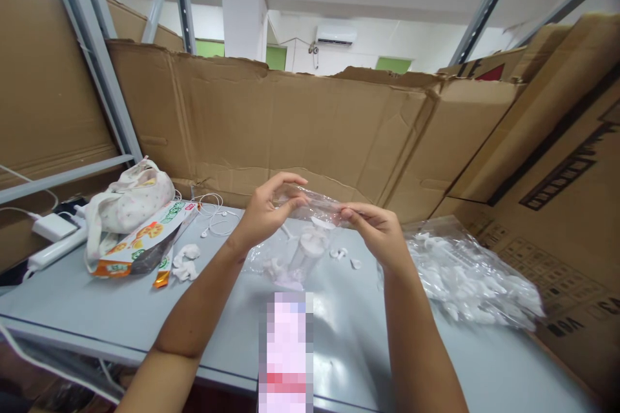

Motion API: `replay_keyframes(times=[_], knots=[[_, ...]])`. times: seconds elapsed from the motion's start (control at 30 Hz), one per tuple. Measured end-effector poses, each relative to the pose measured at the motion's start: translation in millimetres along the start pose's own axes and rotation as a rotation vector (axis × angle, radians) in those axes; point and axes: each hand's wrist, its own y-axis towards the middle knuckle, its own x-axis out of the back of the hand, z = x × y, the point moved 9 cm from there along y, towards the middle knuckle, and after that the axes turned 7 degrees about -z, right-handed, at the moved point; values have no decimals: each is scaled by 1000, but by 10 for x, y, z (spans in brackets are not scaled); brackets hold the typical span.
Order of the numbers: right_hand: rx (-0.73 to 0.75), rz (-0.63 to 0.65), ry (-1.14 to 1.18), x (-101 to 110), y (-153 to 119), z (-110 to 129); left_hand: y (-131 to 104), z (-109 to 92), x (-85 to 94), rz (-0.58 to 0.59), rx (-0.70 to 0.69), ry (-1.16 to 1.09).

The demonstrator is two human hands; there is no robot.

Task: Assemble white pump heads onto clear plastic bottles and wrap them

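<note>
A clear plastic bag (322, 203) is stretched between my two hands above the table. My left hand (266, 210) is closed on its left side, thumb below and fingers curled over the top. On the other side, my right hand (380, 229) pinches the bag's edge between thumb and fingers. Below the stretched edge stands a pale, roughly cylindrical object (310, 246); I cannot tell whether it is inside the bag or behind it. Small white scraps (339, 253) lie close by on the table. A pixelated patch covers the area at the table's front.
On the right lies a large clear bag of white pieces (465, 277). To the left are a cloth bag (133, 200), a snack packet (145, 239), crumpled tissue (185, 262), white earphones (206, 232) and a power strip (55, 251). Cardboard walls (300, 122) enclose the grey table (353, 335).
</note>
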Motion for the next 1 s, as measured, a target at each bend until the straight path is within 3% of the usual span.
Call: replay_keyframes(times=[0.13, 0.37, 0.5, 0.77, 1.0], knots=[[17, -37, 30, 32, -5, 25, -11, -29, 12, -27, 23, -31], [42, 119, -18, -111, -59, 81, -19, -32, 26, -75, 14, 8], [52, 78, -34, -129, -60, 101, -31, -37, 28, -88, 14, 53], [-4, 21, -63, -92, -42, 49, -57, -85, -44, 16, 17, 109], [12, 33, -60, -81, -51, 77, -71, -199, 42, -101, -71, 225]])
